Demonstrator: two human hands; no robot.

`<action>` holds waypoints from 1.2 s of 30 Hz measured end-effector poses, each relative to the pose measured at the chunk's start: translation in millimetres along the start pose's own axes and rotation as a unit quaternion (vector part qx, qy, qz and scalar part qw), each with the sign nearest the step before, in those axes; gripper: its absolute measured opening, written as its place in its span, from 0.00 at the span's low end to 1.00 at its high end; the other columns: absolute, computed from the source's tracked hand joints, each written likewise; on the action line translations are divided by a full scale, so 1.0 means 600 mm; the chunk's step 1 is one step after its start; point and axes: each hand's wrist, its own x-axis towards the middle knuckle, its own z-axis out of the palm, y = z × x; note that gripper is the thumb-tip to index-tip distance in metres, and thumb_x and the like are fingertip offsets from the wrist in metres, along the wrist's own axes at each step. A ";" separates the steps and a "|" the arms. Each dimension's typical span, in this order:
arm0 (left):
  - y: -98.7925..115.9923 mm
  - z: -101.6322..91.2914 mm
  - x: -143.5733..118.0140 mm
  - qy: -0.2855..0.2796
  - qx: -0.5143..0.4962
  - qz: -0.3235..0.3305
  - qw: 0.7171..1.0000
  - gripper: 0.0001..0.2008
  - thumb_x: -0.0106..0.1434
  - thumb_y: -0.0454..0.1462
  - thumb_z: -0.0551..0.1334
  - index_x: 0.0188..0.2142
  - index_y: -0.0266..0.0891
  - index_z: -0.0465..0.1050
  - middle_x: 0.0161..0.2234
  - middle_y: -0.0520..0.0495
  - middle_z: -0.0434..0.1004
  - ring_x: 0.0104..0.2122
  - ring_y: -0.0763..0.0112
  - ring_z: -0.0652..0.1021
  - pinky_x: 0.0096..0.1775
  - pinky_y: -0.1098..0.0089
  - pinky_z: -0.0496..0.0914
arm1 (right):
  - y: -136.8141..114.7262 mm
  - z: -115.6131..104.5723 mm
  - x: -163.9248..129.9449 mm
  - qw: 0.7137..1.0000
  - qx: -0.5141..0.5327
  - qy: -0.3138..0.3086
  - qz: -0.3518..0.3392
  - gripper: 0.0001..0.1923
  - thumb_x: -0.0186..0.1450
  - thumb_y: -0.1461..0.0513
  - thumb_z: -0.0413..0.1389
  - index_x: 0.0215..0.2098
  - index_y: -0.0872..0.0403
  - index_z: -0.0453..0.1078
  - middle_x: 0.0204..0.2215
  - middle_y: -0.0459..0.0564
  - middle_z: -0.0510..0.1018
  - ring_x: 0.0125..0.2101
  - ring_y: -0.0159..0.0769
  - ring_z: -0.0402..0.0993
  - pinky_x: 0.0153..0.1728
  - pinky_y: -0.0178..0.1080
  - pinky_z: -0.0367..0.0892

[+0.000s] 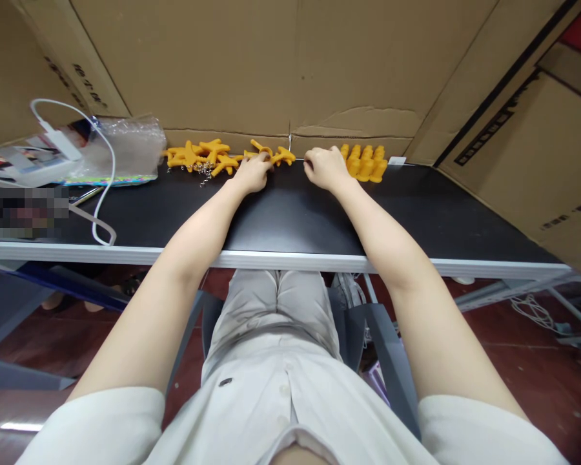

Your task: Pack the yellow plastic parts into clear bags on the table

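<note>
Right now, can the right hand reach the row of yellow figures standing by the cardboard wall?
Probably yes: the right hand rests just beside the yellow figures, with nothing between them.

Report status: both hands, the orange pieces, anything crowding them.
Left hand on the orange star-shaped pieces, grip unclear. Right hand closed beside the upright orange figures, hold unclear. White cable and clear plastic bag lie left, apart.

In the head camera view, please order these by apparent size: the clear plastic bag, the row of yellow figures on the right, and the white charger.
1. clear plastic bag, largest.
2. row of yellow figures.
3. white charger, smallest.
All lie at a similar distance, so the order seems reliable.
</note>
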 end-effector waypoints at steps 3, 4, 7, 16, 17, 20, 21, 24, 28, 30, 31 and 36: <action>-0.003 0.002 0.000 0.008 0.007 -0.014 1.000 0.29 0.69 0.33 0.58 0.67 0.48 0.80 0.69 0.36 0.72 0.71 0.35 0.72 0.72 0.34 0.63 | -0.011 -0.003 -0.002 1.000 -0.003 -0.010 -0.022 0.20 0.77 0.61 0.47 0.54 0.56 0.80 0.53 0.65 0.84 0.55 0.59 0.78 0.62 0.63 0.66; -0.006 0.003 0.002 0.013 0.005 -0.020 1.000 0.29 0.70 0.34 0.59 0.68 0.48 0.79 0.70 0.35 0.72 0.71 0.35 0.71 0.71 0.35 0.63 | -0.012 -0.005 -0.002 1.000 -0.004 -0.012 -0.025 0.21 0.77 0.61 0.47 0.54 0.55 0.80 0.53 0.65 0.84 0.54 0.59 0.78 0.61 0.62 0.66; -0.014 0.007 0.005 0.026 -0.007 -0.035 0.999 0.30 0.70 0.36 0.60 0.71 0.44 0.76 0.72 0.33 0.69 0.71 0.35 0.70 0.71 0.40 0.66 | -0.013 -0.008 -0.005 1.000 -0.007 -0.013 -0.023 0.21 0.76 0.62 0.47 0.55 0.56 0.80 0.53 0.66 0.84 0.54 0.59 0.78 0.61 0.61 0.66; 0.014 -0.032 -0.011 -0.045 0.042 -0.082 0.995 0.50 0.67 0.42 0.66 0.83 0.32 0.50 0.78 0.26 0.57 0.74 0.27 0.60 0.72 0.32 0.58 | -0.023 -0.019 0.008 1.000 -0.013 0.003 -0.023 0.22 0.78 0.63 0.45 0.55 0.60 0.80 0.54 0.67 0.84 0.56 0.59 0.79 0.61 0.58 0.66; 0.016 -0.036 -0.013 -0.050 0.050 -0.083 0.994 0.53 0.65 0.43 0.67 0.83 0.32 0.47 0.79 0.26 0.55 0.74 0.26 0.59 0.72 0.30 0.57 | -0.025 -0.023 0.013 1.000 -0.008 0.006 -0.020 0.22 0.78 0.63 0.45 0.55 0.60 0.80 0.54 0.67 0.84 0.57 0.59 0.78 0.61 0.58 0.66; 0.021 -0.038 -0.014 -0.023 0.062 -0.085 0.994 0.53 0.67 0.49 0.67 0.83 0.32 0.48 0.80 0.25 0.52 0.74 0.25 0.59 0.71 0.31 0.58 | -0.030 -0.029 0.027 1.000 0.015 0.000 0.001 0.21 0.77 0.64 0.48 0.56 0.60 0.80 0.55 0.68 0.84 0.59 0.61 0.78 0.62 0.60 0.67; 0.021 -0.037 -0.014 -0.002 0.056 -0.087 0.995 0.51 0.69 0.51 0.65 0.83 0.32 0.50 0.80 0.25 0.53 0.75 0.26 0.59 0.72 0.34 0.58 | -0.030 -0.027 0.031 0.999 0.030 -0.003 0.011 0.21 0.76 0.64 0.49 0.57 0.60 0.80 0.56 0.67 0.84 0.60 0.61 0.78 0.62 0.59 0.68; 0.018 -0.032 -0.008 0.072 0.004 -0.088 0.994 0.46 0.71 0.53 0.62 0.82 0.35 0.55 0.79 0.26 0.57 0.75 0.28 0.61 0.72 0.37 0.57 | -0.029 -0.004 0.038 0.994 0.103 0.004 0.039 0.21 0.75 0.65 0.51 0.61 0.60 0.78 0.56 0.65 0.84 0.58 0.57 0.80 0.62 0.56 0.71; 0.003 -0.026 0.006 0.149 -0.075 -0.036 0.985 0.43 0.71 0.48 0.60 0.81 0.38 0.58 0.77 0.28 0.62 0.75 0.30 0.62 0.72 0.36 0.57 | -0.019 0.039 0.045 0.970 0.234 0.028 0.057 0.17 0.77 0.61 0.55 0.60 0.58 0.77 0.53 0.62 0.85 0.54 0.50 0.83 0.61 0.51 0.74; -0.003 -0.026 0.011 0.167 -0.080 0.011 0.983 0.42 0.71 0.47 0.60 0.81 0.39 0.59 0.77 0.30 0.64 0.76 0.31 0.61 0.72 0.37 0.56 | -0.013 0.048 0.049 0.942 0.324 0.050 0.074 0.18 0.80 0.54 0.55 0.60 0.56 0.77 0.50 0.59 0.86 0.50 0.47 0.84 0.59 0.50 0.76; -0.002 -0.026 0.013 0.168 -0.074 0.033 0.982 0.41 0.72 0.47 0.60 0.81 0.39 0.60 0.77 0.29 0.64 0.76 0.31 0.61 0.72 0.36 0.56 | -0.011 0.048 0.050 0.921 0.375 0.061 0.088 0.21 0.81 0.49 0.54 0.60 0.54 0.76 0.48 0.57 0.86 0.48 0.45 0.85 0.57 0.49 0.77; 0.033 -0.016 0.019 0.112 -0.009 0.106 0.988 0.35 0.77 0.44 0.56 0.78 0.33 0.63 0.78 0.27 0.61 0.77 0.36 0.62 0.74 0.42 0.53 | -0.013 0.020 0.043 0.800 0.574 0.075 0.157 0.33 0.76 0.31 0.53 0.56 0.47 0.74 0.40 0.48 0.84 0.40 0.39 0.85 0.43 0.38 0.77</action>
